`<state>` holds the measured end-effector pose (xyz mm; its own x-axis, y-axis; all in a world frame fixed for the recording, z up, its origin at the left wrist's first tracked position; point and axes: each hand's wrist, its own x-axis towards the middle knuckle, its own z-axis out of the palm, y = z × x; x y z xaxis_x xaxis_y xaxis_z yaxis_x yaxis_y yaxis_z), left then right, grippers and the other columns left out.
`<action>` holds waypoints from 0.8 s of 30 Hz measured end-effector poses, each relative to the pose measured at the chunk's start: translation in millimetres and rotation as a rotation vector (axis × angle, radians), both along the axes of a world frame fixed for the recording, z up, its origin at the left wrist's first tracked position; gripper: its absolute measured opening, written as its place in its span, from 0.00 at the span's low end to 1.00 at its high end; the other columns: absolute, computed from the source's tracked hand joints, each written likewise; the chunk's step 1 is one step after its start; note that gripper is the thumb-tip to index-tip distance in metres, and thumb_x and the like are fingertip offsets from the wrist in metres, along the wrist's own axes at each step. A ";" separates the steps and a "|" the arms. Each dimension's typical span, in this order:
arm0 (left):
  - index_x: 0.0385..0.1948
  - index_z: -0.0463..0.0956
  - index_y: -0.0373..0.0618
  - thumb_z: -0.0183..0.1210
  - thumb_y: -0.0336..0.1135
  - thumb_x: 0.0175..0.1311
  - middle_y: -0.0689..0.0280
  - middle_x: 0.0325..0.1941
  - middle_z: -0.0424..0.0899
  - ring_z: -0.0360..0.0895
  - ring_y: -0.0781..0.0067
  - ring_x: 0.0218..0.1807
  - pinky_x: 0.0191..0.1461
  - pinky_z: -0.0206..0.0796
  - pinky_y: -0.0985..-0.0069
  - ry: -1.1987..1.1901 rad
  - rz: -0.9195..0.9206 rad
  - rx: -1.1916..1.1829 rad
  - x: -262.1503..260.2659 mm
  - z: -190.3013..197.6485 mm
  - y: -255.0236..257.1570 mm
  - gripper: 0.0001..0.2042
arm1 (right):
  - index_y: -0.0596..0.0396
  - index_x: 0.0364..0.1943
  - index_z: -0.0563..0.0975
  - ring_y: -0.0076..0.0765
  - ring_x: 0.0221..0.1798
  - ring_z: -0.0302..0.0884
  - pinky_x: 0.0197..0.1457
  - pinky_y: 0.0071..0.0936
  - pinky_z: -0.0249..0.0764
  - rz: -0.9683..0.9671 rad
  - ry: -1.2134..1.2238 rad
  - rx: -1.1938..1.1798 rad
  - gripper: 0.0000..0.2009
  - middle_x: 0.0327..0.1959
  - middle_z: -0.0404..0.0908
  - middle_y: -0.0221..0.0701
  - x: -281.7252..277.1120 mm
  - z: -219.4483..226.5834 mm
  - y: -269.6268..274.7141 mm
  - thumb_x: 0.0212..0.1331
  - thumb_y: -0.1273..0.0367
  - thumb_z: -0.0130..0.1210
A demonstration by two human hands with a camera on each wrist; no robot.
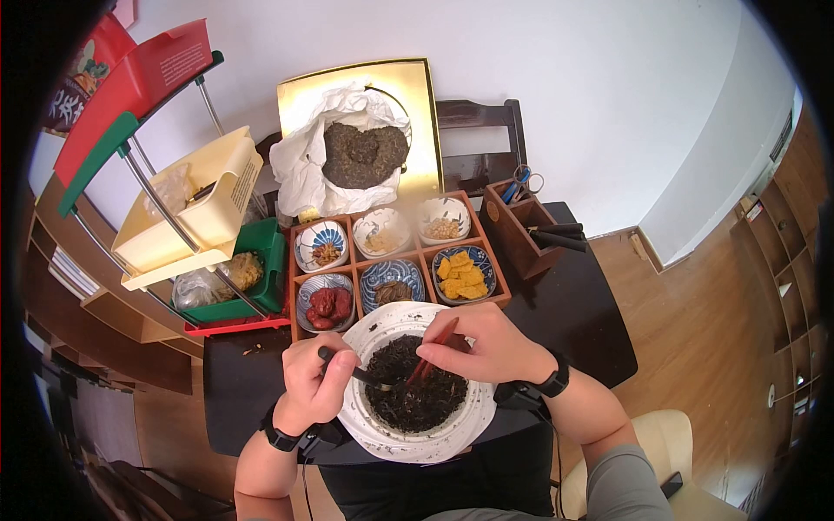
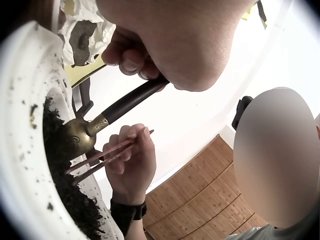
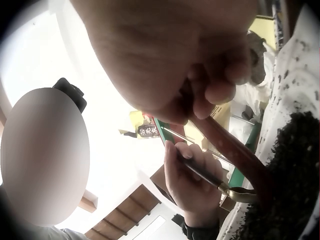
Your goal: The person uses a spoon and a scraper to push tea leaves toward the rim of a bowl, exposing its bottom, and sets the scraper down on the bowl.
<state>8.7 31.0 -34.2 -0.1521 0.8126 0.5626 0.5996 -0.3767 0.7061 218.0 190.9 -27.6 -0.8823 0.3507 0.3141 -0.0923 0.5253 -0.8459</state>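
A white bowl (image 1: 480, 415) filled with dark, loose tea leaves (image 1: 421, 412) sits at the near edge of the table. My left hand (image 1: 314, 382) grips the black handle of a brass scoop (image 2: 80, 136). The scoop's head dips into the leaves on the left side. From the right, my right hand (image 1: 486, 340) pinches a pair of reddish wooden tweezers (image 1: 432, 354), their two prongs reaching down into the leaves. Scoop and tweezers come close together near the bowl's middle. Leaf crumbs dot the white rim in both wrist views.
Behind the bowl, a wooden divided tray (image 1: 367, 271) holds small bowls of dried foods, including red dates (image 1: 329, 306). A pressed tea cake (image 1: 365, 156) lies on white paper farther back. A tiered rack (image 1: 130, 139) stands left; a wooden tool holder (image 1: 519, 233) stands right.
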 end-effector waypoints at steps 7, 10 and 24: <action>0.23 0.76 0.38 0.54 0.29 0.67 0.63 0.21 0.77 0.73 0.68 0.19 0.25 0.62 0.76 -0.006 0.005 0.002 0.2 -0.4 0.3 0.10 | 0.57 0.33 0.81 0.21 0.25 0.79 0.28 0.19 0.73 0.148 -0.084 0.005 0.06 0.28 0.83 0.29 0.0 0.1 -1.5 0.59 0.69 0.64; 0.23 0.76 0.38 0.54 0.29 0.67 0.63 0.21 0.77 0.73 0.68 0.18 0.24 0.62 0.76 -0.009 0.010 0.001 -0.1 -0.7 0.0 0.10 | 0.57 0.34 0.81 0.23 0.25 0.78 0.30 0.19 0.73 0.119 -0.020 -0.053 0.07 0.26 0.83 0.28 0.8 -0.3 -2.6 0.60 0.67 0.62; 0.23 0.75 0.37 0.53 0.31 0.67 0.63 0.18 0.77 0.71 0.71 0.17 0.23 0.60 0.77 -0.048 0.074 0.044 -1.6 -3.0 -1.2 0.11 | 0.59 0.36 0.82 0.22 0.30 0.81 0.32 0.19 0.75 0.172 -0.074 -0.046 0.07 0.29 0.83 0.30 2.5 2.0 1.3 0.60 0.69 0.63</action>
<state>7.2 29.8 -37.2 -0.2385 0.7725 0.5886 0.5929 -0.3641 0.7182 220.6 192.2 -25.6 -0.9505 0.2050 0.2334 -0.1144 0.4675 -0.8766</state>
